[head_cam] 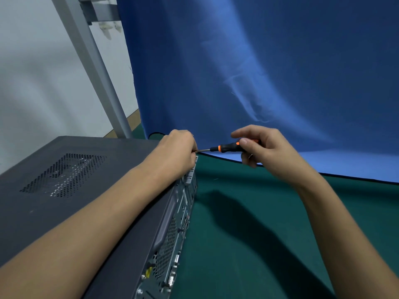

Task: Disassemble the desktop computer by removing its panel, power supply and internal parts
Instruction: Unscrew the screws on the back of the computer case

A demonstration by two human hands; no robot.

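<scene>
A dark grey desktop computer case [90,197] lies on its side at the left, its vented side panel [62,175] facing up and its rear port face [172,238] turned to the right. My right hand [262,147] grips a black and orange screwdriver [226,146] held level, its thin shaft pointing left at the case's far rear corner. My left hand [179,152] rests on that corner with fingers curled around the shaft's tip. The tip and any screw are hidden behind my left hand.
A green mat [248,234] covers the table to the right of the case. A blue cloth backdrop [259,72] hangs behind and drapes onto the mat. A grey metal frame leg [95,67] slants down at the back left, before a white wall.
</scene>
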